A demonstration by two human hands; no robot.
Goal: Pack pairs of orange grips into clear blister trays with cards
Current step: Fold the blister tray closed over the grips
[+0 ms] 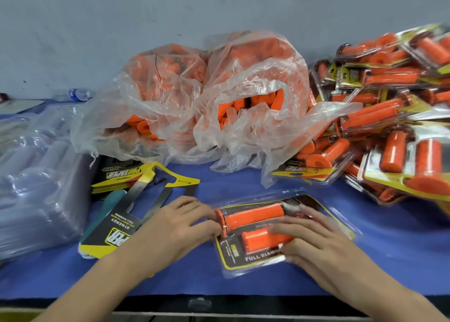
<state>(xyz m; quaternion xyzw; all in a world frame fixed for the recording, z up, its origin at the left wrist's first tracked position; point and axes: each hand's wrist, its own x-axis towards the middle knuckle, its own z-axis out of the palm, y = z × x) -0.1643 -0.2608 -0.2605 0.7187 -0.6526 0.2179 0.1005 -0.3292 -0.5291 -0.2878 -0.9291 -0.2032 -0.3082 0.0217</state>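
Left hand (180, 224) and right hand (314, 239) press flat on the blister tray (246, 201), grasping nothing; uneven pressure could leave it unsnapped; the orange grips (253, 216) might shift.

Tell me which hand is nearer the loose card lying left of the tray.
Left. The left hand lies right beside the card; the right hand rests on the blister tray, farther right.

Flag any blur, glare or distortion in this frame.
Head view: wide-angle bending toward the edges, finished packs at right smeared; right hand motion-blurred over the blister pack; glare on the clear bags and tray stack; lighting flat, shadows faint.
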